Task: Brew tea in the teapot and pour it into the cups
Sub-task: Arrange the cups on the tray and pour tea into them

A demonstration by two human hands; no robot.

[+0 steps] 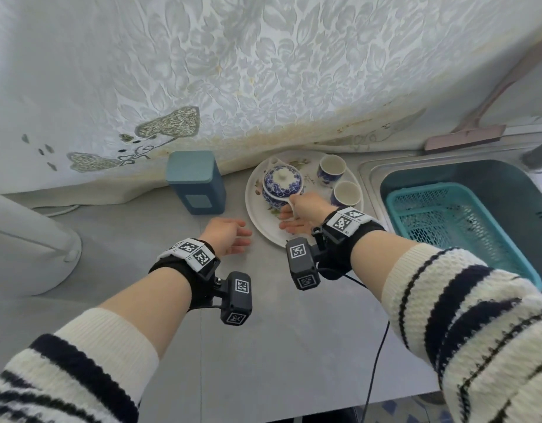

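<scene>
A blue-and-white teapot (281, 185) with its lid on stands on a round white tray (257, 221) at the back of the grey counter. My right hand (303, 213) is at the teapot's handle, fingers wrapped around it. Two small blue-and-white cups stand on the tray's right side: the far cup (331, 169) and the near cup (346, 193), both look empty. My left hand (228, 235) rests open on the counter just left of the tray, holding nothing. A blue tea tin (196, 183) stands left of the tray.
A steel sink (369, 172) on the right holds a teal basin with a turquoise basket (446, 221). A white appliance (28, 239) stands at the left edge. A patterned white cloth (233, 71) covers the wall behind. A black cable (376, 355) runs off the counter's front.
</scene>
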